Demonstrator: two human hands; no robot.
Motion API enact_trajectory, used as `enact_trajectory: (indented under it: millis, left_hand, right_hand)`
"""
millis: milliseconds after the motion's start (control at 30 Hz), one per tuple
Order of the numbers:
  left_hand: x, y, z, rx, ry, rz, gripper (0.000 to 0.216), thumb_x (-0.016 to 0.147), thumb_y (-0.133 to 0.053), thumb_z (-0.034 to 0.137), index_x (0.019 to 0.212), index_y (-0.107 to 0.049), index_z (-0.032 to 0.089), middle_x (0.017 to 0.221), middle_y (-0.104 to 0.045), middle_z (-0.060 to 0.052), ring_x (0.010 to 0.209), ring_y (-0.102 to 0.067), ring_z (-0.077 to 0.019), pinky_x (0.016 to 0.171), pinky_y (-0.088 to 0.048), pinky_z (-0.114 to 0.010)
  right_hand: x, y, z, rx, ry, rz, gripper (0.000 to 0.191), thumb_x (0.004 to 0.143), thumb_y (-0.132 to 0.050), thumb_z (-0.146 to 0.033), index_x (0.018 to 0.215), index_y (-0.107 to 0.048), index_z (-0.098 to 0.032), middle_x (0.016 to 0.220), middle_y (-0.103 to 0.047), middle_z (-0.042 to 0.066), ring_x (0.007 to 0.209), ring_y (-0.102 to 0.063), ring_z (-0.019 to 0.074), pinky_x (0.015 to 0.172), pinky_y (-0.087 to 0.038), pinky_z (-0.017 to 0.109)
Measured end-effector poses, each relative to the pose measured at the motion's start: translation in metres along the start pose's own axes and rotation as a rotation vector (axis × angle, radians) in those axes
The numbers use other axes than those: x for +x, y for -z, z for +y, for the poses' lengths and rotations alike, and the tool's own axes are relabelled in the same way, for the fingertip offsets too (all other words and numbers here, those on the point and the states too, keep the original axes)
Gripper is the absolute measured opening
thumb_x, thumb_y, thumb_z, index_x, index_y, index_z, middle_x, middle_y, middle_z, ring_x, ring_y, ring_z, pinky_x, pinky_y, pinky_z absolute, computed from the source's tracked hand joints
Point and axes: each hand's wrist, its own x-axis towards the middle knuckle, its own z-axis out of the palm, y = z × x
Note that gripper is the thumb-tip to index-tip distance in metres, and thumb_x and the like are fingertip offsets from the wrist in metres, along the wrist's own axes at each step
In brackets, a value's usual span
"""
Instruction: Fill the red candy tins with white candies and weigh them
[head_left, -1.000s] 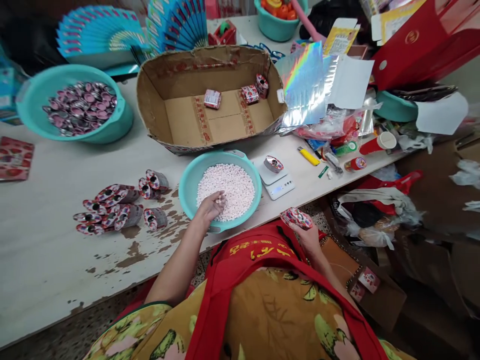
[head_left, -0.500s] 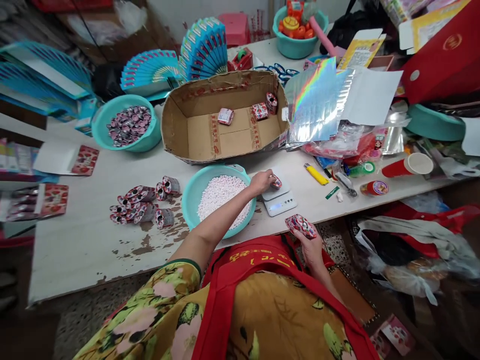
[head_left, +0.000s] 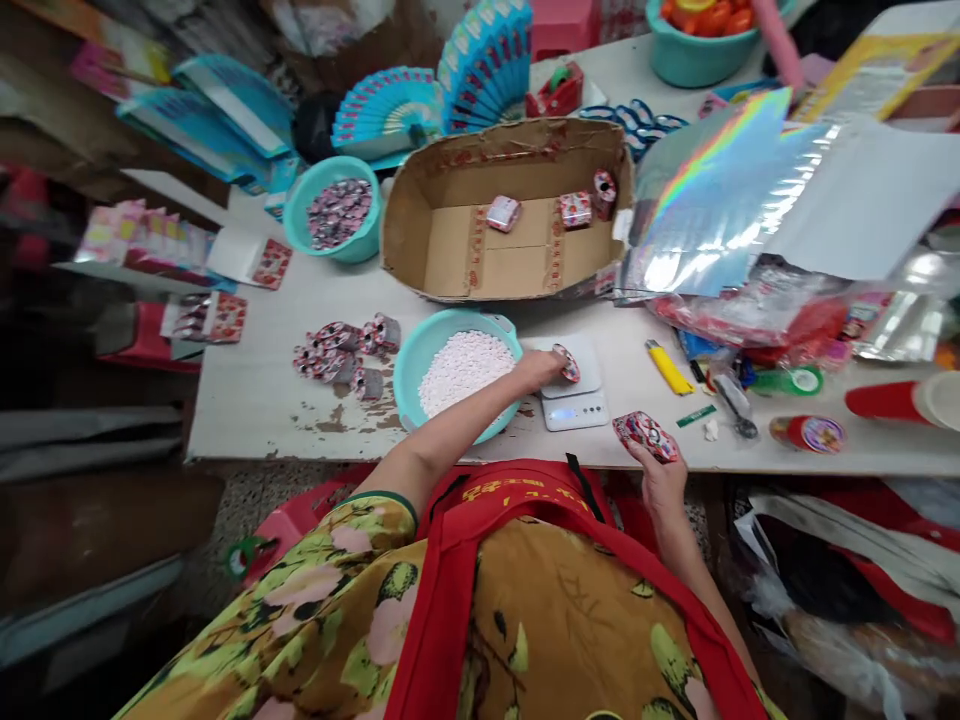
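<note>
My left hand [head_left: 541,368] reaches across the teal bowl of small white pellets [head_left: 459,368] to a small patterned tin [head_left: 568,362] that sits on the white digital scale [head_left: 574,395]. Its fingers are pinched together at the tin's open top. My right hand [head_left: 658,470] is near the table's front edge, closed around a red patterned tin [head_left: 645,434]. Several more such tins [head_left: 341,352] lie in a cluster left of the bowl.
An open cardboard box [head_left: 510,215] with three small packs stands behind the bowl. A teal bowl of lids [head_left: 335,208] is at the back left. Holographic sheets [head_left: 720,190], a yellow lighter [head_left: 669,368], tape and a red cup [head_left: 900,400] crowd the right.
My left hand left the pellet bowl and moved right to the tin on the scale, where it stays. The view has swung left. My right hand keeps its tin.
</note>
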Motion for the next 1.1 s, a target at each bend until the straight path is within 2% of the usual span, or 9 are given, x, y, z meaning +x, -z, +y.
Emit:
enact_trajectory:
  millis: [100, 200, 333, 400, 533, 700, 833, 967, 1100]
  left_hand:
    - [-0.022, 0.013, 0.005, 0.014, 0.088, 0.111, 0.023, 0.1, -0.057, 0.031, 0.102, -0.075, 0.017, 0.108, -0.078, -0.013, 0.099, -0.073, -0.0233, 0.074, -0.045, -0.028]
    - [-0.065, 0.042, -0.019, 0.022, 0.221, 0.279, 0.035, 0.105, -0.047, 0.04, 0.121, -0.071, 0.02, 0.122, -0.075, -0.011, 0.108, -0.071, -0.0237, 0.079, -0.047, -0.03]
    - [-0.152, 0.086, -0.096, 0.039, 0.622, 0.581, 0.033, 0.101, -0.05, 0.036, 0.12, -0.073, 0.02, 0.111, -0.078, -0.012, 0.092, -0.072, -0.0228, 0.078, -0.047, -0.03]
    - [-0.186, 0.093, -0.145, 0.065, 0.872, 0.559, 0.037, 0.101, -0.048, 0.038, 0.115, -0.075, 0.018, 0.098, -0.079, -0.014, 0.083, -0.071, -0.0248, 0.072, -0.044, -0.031]
    - [-0.203, 0.061, -0.234, 0.044, 1.042, 0.32, 0.04, 0.096, -0.047, 0.039, 0.109, -0.075, 0.014, 0.094, -0.076, -0.021, 0.089, -0.07, -0.0337, 0.072, -0.043, -0.034]
    - [-0.186, 0.006, -0.29, -0.084, 1.067, 0.307, 0.042, 0.095, -0.044, 0.044, 0.11, -0.071, 0.015, 0.084, -0.072, -0.019, 0.078, -0.067, -0.0364, 0.067, -0.044, -0.038]
    - [-0.192, -0.012, -0.287, -0.174, 1.136, 0.493, 0.041, 0.095, -0.044, 0.048, 0.113, -0.066, 0.018, 0.084, -0.072, -0.014, 0.082, -0.067, -0.0344, 0.073, -0.047, -0.039]
    - [-0.192, -0.021, -0.232, -0.407, 0.977, 0.747, 0.034, 0.093, -0.045, 0.048, 0.102, -0.069, 0.026, 0.099, -0.076, -0.008, 0.084, -0.07, -0.0272, 0.082, -0.052, -0.038]
    - [-0.167, -0.039, -0.175, -0.554, 0.516, 0.499, 0.033, 0.087, -0.049, 0.04, 0.101, -0.078, 0.038, 0.113, -0.078, -0.005, 0.109, -0.071, -0.0364, 0.1, -0.052, -0.053]
  right_hand:
    - [0.019, -0.017, -0.008, -0.152, 0.025, -0.026, 0.068, 0.047, -0.095, -0.042, 0.105, -0.072, -0.015, 0.093, -0.075, 0.005, 0.08, -0.067, 0.0182, 0.089, -0.056, 0.04]
    - [0.044, -0.056, -0.009, -0.294, 0.082, -0.084, 0.07, 0.047, -0.094, -0.049, 0.103, -0.072, -0.014, 0.092, -0.074, 0.008, 0.079, -0.066, 0.0206, 0.086, -0.056, 0.044]
    - [0.07, -0.123, -0.001, -0.437, 0.187, -0.162, 0.075, 0.049, -0.087, -0.062, 0.105, -0.072, -0.014, 0.098, -0.074, 0.012, 0.089, -0.066, 0.0262, 0.092, -0.054, 0.049]
    - [0.075, -0.148, 0.001, -0.573, 0.268, -0.177, 0.075, 0.051, -0.082, -0.068, 0.102, -0.072, -0.014, 0.103, -0.073, 0.016, 0.099, -0.065, 0.0313, 0.099, -0.05, 0.054]
    - [0.069, -0.162, -0.019, -0.767, 0.605, -0.071, 0.083, 0.064, -0.073, -0.074, 0.119, -0.066, -0.012, 0.13, -0.062, 0.024, 0.125, -0.055, 0.0391, 0.111, -0.037, 0.062]
    - [0.098, -0.197, -0.117, -0.788, 0.981, -0.046, 0.059, 0.083, -0.069, -0.055, 0.131, -0.058, -0.022, 0.136, -0.056, 0.016, 0.134, -0.049, 0.032, 0.115, -0.037, 0.053]
    - [0.199, -0.287, -0.187, -0.872, 0.901, -0.191, 0.056, 0.087, -0.063, -0.05, 0.133, -0.057, -0.018, 0.132, -0.058, 0.016, 0.125, -0.053, 0.0297, 0.114, -0.04, 0.05]
    - [0.293, -0.367, -0.193, -1.069, 0.599, -0.184, 0.062, 0.081, -0.068, -0.035, 0.137, -0.054, -0.012, 0.145, -0.049, 0.02, 0.136, -0.043, 0.0333, 0.119, -0.032, 0.053]
    - [0.325, -0.399, -0.172, -1.048, 0.448, -0.183, 0.063, 0.074, -0.072, -0.023, 0.135, -0.056, -0.013, 0.156, -0.035, 0.021, 0.142, -0.034, 0.0381, 0.121, -0.022, 0.06]
